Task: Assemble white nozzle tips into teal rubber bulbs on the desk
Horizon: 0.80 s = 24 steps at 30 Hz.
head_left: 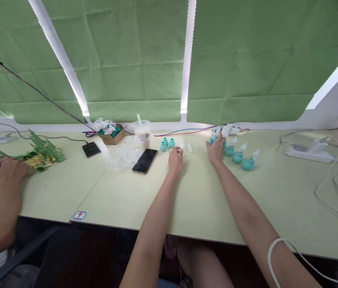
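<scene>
My left hand [175, 161] is over the table with its fingers drawn together at a small white nozzle tip [181, 147], partly hidden by the fingers. Just left of it stand several teal squeeze bulbs [163, 147] without tips. More white nozzle tips [190, 148] lie between my two hands. My right hand [216, 151] reaches into a group of teal bulbs, its fingers around one bulb [211, 140] that they partly cover. To its right, teal bulbs fitted with white pointed tips [248, 163] stand upright in a slanting row.
Left of my hands are a black phone [145, 161], crumpled clear plastic [123, 156], a drink cup [142, 134] and a cardboard box [112, 136]. A co-worker's hands [11, 170] handle green strips at far left. A power strip [309, 152] and white cables lie at right.
</scene>
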Each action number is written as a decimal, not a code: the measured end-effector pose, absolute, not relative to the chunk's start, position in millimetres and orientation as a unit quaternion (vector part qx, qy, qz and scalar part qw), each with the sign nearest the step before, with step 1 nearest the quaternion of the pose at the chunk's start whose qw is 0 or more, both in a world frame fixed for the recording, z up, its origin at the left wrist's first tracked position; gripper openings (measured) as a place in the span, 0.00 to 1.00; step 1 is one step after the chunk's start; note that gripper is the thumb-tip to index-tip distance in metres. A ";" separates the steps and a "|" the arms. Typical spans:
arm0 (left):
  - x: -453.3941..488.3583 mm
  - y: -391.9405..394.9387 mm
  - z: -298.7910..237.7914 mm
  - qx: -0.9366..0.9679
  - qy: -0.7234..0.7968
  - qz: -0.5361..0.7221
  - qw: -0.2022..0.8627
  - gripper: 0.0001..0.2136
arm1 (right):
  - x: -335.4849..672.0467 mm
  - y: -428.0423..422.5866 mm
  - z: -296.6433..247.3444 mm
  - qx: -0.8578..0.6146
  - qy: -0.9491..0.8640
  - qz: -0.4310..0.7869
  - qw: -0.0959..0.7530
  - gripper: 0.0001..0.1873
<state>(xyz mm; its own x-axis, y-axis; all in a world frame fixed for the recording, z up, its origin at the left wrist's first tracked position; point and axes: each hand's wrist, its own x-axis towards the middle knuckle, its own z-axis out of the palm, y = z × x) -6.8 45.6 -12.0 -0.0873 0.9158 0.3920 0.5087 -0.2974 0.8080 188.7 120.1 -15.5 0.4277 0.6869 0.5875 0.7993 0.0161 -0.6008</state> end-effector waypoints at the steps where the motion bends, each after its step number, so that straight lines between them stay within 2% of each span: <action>1: -6.7 45.8 -11.9 0.642 0.554 0.487 0.210 0.17 | 186.8 117.9 -13.8 -0.685 -0.545 -0.067 0.478 0.29; 7: -7.2 46.3 -10.7 0.643 0.551 0.493 0.199 0.16 | 164.1 112.4 -11.8 -0.613 -0.695 -0.003 0.376 0.14; 14: -6.8 48.0 -13.8 0.660 0.555 0.472 0.184 0.13 | 160.2 109.1 -2.3 -0.577 -0.756 0.028 0.308 0.10; 17: -5.5 48.8 -14.6 0.671 0.544 0.470 0.177 0.13 | 164.1 101.8 6.3 -0.554 -0.734 0.123 0.372 0.09; 20: -3.1 49.3 -12.8 0.669 0.512 0.500 0.201 0.17 | 161.7 90.2 9.9 -0.499 -0.663 0.312 0.463 0.15; 22: -1.4 49.0 -9.9 0.657 0.489 0.528 0.224 0.17 | 156.7 82.2 7.5 -0.450 -0.636 0.419 0.467 0.19; 24: -0.4 48.3 -6.2 0.643 0.480 0.551 0.231 0.13 | 151.2 77.2 2.1 -0.422 -0.629 0.474 0.449 0.20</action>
